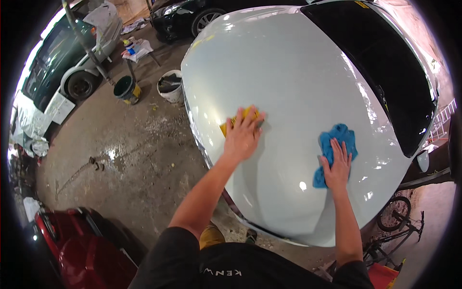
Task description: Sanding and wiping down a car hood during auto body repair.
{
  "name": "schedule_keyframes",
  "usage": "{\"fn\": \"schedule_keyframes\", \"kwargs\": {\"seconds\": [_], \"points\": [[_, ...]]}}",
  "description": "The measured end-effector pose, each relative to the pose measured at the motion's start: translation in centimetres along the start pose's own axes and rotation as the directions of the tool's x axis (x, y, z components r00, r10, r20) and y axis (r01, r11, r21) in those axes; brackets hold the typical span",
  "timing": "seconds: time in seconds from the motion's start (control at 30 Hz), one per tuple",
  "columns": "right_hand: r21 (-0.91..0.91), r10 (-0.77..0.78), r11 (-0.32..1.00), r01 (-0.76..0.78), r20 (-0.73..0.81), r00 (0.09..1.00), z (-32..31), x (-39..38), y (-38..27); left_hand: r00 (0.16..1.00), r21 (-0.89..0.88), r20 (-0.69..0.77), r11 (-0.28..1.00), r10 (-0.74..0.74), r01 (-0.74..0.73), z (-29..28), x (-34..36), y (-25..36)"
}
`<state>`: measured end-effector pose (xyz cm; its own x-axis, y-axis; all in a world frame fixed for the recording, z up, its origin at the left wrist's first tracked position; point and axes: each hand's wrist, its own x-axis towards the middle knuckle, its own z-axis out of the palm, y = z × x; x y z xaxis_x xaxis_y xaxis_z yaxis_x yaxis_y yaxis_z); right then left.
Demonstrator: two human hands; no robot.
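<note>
A pale grey-white car hood spreads out below me, glossy with bright reflections. My left hand rests on its left part with the fingers spread over a yellow piece with dark marks. Most of that piece is under the hand, so I cannot tell whether it is cloth or a sheet. On the right part of the hood lies a crumpled blue cloth. My right hand presses flat on it, fingers stretched out and not wrapped round it.
The dark windshield borders the hood at right. Two buckets, a dark one and a white one, stand on the wet floor by a small stool. A red vehicle is at lower left, a bicycle at lower right.
</note>
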<state>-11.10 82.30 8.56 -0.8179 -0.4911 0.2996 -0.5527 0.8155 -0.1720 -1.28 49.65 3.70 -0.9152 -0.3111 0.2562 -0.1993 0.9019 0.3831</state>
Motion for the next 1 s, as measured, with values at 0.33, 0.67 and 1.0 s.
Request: {"fn": "schedule_keyframes", "kwargs": {"seconds": [0.33,0.67,1.0], "points": [[-0.094,0.181,0.978,-0.184,-0.036,0.983,-1.1,-0.2,1.4,0.996,0.107,-0.014,0.99,-0.087,0.088,-0.6,27.2,-22.3],[-0.107,0.155,0.98,-0.166,-0.102,0.983,0.1,1.0,2.2,0.987,0.151,-0.129,0.986,0.092,-0.072,1.8,8.3,-8.3],[-0.064,0.159,0.984,-0.165,-0.095,0.983,0.5,1.3,2.1,0.967,-0.179,0.154,0.968,0.205,-0.176,1.5,-13.9,5.7]]}}
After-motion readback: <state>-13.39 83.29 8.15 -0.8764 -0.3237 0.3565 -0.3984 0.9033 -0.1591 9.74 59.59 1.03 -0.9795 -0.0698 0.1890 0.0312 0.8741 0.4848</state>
